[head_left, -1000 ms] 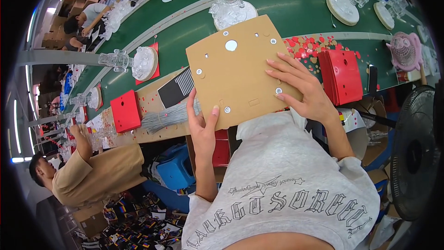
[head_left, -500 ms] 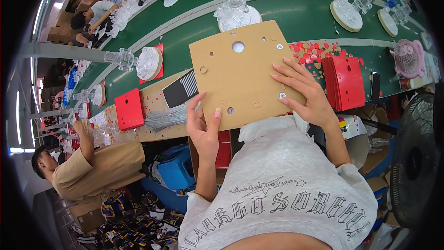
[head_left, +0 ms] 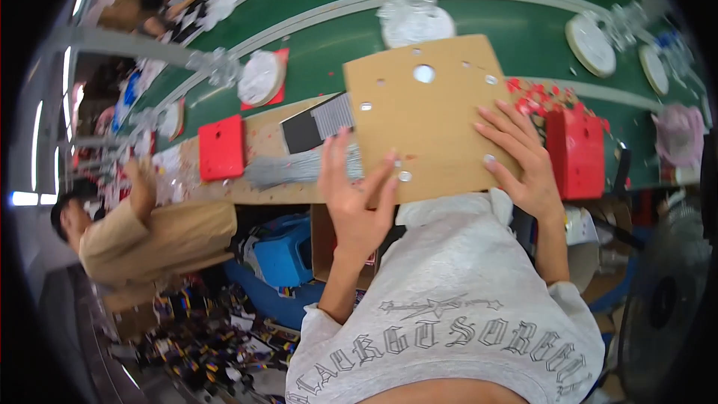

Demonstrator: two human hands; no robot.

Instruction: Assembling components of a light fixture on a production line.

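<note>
A tan cardboard sheet (head_left: 437, 120) with a round hole near the top and several small cutouts is in front of my chest. My right hand (head_left: 523, 161) holds it by the right side, thumb and fingers resting on its face. Over the lower left corner is my left hand (head_left: 359, 206), fingers spread. Two of its fingers point up beside the sheet's left edge, and others reach a small round cutout. Bundled grey wires or ties (head_left: 299, 168) lie just left of that hand. A black card with grey stripes (head_left: 303, 133) is partly behind the sheet.
Stacks of red sheets (head_left: 222, 147) (head_left: 574, 153) flank me. Red and tan punched-out bits (head_left: 538, 96) litter the bench. Clear plastic pieces on round white bases (head_left: 419, 26) stand on the green belt (head_left: 336, 19). A co-worker (head_left: 157, 236) is at left, a fan (head_left: 662, 292) at right.
My left hand has come off its grip on the left edge and moved onto the lower left corner, fingers spread. The view has shifted slightly, and the sheet appears farther right.
</note>
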